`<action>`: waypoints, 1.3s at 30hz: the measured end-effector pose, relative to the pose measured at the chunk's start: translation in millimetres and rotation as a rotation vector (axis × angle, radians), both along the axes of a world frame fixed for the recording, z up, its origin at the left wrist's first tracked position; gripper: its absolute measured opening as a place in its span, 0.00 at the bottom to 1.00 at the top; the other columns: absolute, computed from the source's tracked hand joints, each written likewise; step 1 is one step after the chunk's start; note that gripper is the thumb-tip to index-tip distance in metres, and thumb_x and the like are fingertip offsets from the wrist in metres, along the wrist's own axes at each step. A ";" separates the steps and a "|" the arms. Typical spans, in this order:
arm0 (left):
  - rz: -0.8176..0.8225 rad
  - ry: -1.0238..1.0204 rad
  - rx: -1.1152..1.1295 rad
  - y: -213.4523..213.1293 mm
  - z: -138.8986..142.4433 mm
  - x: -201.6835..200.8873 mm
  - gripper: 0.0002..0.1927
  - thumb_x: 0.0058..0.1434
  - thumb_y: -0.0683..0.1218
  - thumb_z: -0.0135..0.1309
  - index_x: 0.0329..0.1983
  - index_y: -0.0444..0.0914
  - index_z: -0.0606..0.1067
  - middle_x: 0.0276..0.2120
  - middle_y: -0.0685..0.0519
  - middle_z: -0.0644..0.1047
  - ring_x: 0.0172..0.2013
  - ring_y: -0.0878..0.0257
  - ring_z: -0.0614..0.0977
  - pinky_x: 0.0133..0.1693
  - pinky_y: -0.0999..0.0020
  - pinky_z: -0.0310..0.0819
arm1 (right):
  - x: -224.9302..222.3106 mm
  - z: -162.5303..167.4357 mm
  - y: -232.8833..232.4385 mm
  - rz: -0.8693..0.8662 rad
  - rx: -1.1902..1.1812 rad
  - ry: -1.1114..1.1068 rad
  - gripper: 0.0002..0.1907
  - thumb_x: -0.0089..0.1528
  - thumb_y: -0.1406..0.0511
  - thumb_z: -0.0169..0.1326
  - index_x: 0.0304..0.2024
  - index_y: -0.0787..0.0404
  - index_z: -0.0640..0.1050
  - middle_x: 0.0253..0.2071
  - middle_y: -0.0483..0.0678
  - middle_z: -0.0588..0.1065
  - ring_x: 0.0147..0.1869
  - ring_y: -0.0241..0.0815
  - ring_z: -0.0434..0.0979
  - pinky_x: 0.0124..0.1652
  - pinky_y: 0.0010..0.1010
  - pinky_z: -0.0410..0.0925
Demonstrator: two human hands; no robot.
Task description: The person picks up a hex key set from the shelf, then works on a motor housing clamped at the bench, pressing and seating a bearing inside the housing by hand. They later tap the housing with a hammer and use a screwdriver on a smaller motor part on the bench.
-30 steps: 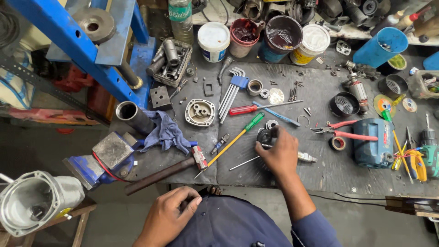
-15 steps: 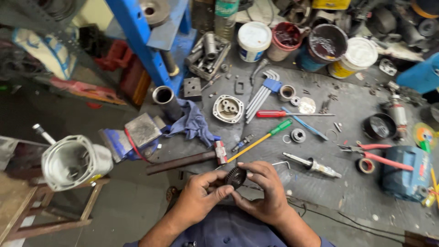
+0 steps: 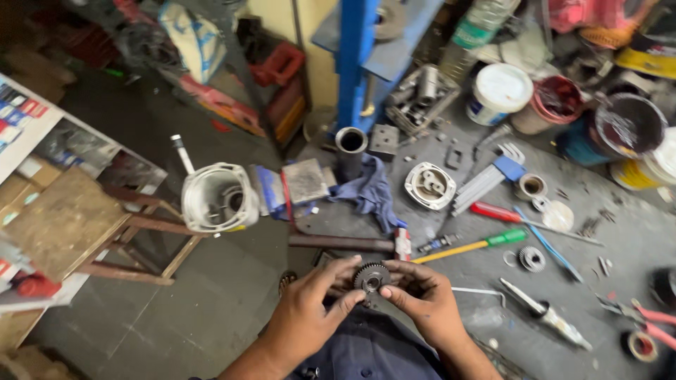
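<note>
Both hands are low in the middle of the view, close together above the person's dark blue clothes; between them is a small dark gear (image 3: 371,276) with fine teeth around its edge. The left hand (image 3: 310,317) pinches the gear from the left side with thumb and fingers; the right hand (image 3: 422,299) pinches it from the right side, its fingertips touching the gear's rim. The gear is held in the air, just in front of the near edge of the grey worktop (image 3: 627,232).

On the worktop just beyond the hands lies a hammer (image 3: 348,243) with a dark handle; near it lies a screwdriver (image 3: 468,248) with a yellow shaft and green handle. Further back is a blue rag (image 3: 370,193), touching a dark metal tube (image 3: 350,148) that stands upright. To the right of the rag is a round metal cover (image 3: 429,186); beside it a set of hex keys (image 3: 486,181) in a blue holder, and a red screwdriver (image 3: 496,212). A white tub (image 3: 498,93) stands at the back of the worktop. To the left, off the worktop, a grey metal housing (image 3: 217,198) rests over a wooden stool (image 3: 141,239).
</note>
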State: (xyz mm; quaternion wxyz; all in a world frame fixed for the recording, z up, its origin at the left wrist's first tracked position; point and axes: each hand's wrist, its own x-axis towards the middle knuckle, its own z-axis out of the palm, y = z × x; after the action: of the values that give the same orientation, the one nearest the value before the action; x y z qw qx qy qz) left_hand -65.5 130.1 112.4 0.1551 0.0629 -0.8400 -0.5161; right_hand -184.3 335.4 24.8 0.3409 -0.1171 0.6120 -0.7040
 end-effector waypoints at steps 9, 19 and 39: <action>-0.241 0.342 -0.687 -83.0 51.8 36.2 0.16 0.61 0.43 0.57 0.53 0.42 0.79 0.50 0.53 0.80 0.44 0.57 0.82 0.44 0.59 0.77 | 9.4 29.0 -62.5 0.373 -0.072 -0.410 0.24 0.60 0.68 0.61 0.57 0.76 0.77 0.43 0.55 0.83 0.41 0.44 0.83 0.43 0.35 0.75; -0.074 0.192 -0.602 -205.3 107.0 37.3 0.14 0.59 0.42 0.57 0.48 0.36 0.78 0.45 0.50 0.81 0.42 0.54 0.85 0.40 0.62 0.80 | 27.6 41.6 -117.9 0.328 0.066 -0.165 0.25 0.65 0.66 0.54 0.63 0.69 0.71 0.48 0.54 0.81 0.45 0.41 0.82 0.47 0.34 0.75; -0.925 0.234 -0.971 -230.1 61.8 -73.8 0.05 0.46 0.47 0.57 0.22 0.41 0.79 0.26 0.53 0.78 0.30 0.58 0.83 0.29 0.61 0.73 | 88.5 -1.3 -154.9 0.063 0.431 -0.024 0.19 0.63 0.66 0.57 0.55 0.67 0.78 0.51 0.50 0.83 0.55 0.38 0.81 0.56 0.33 0.71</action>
State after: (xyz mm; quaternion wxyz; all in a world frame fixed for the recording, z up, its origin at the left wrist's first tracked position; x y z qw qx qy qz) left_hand -139.3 -100.0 174.2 0.0192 -0.4357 -0.8947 -0.0970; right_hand -95.8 180.5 23.5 0.3872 -0.0520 0.7402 -0.5473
